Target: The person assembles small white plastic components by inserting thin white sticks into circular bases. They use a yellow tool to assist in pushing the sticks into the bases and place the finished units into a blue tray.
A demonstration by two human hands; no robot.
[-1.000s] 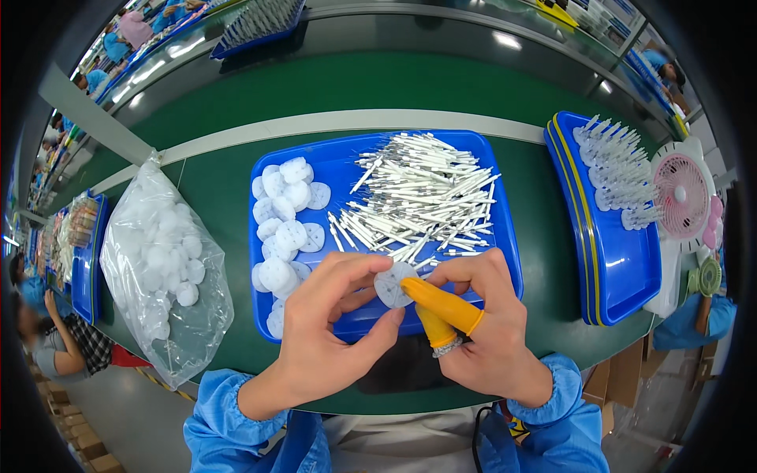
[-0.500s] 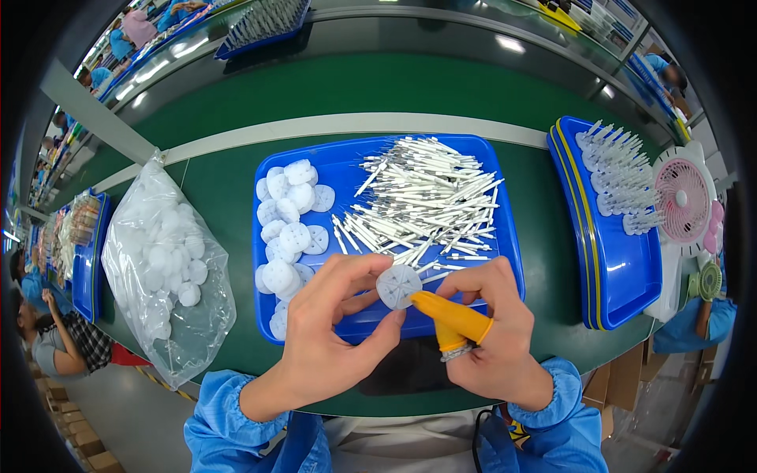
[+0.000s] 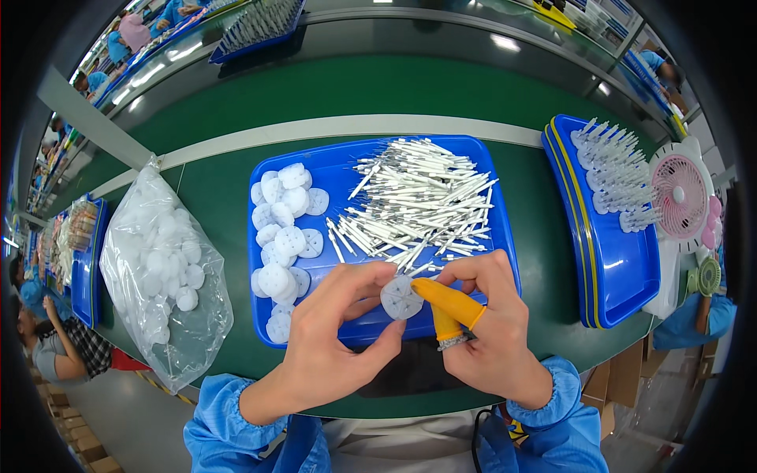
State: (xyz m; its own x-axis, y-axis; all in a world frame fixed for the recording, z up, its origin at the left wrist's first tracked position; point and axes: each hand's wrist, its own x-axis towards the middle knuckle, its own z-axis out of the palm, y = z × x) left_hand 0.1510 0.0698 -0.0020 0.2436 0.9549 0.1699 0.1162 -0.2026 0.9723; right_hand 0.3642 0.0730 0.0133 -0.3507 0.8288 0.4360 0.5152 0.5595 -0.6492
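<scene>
Since a second ago the small white round plastic disc has turned its flat spoked face up toward the camera, and both hands have shifted slightly right. Left hand pinches the disc's rim between thumb and fingertips, closed on it. Right hand, wearing a yellow rubber finger cot, presses that fingertip against the disc's edge, its other fingers curled; whether they hold a stick is hidden. This looks like the fitting step; next probably calls for a thin white stick lined up with the disc's centre. Being round, the disc has no long axis. It hovers over the near edge of the blue plastic tray, between loose discs and sticks, on the green surface. A clear bag of discs lies left.
</scene>
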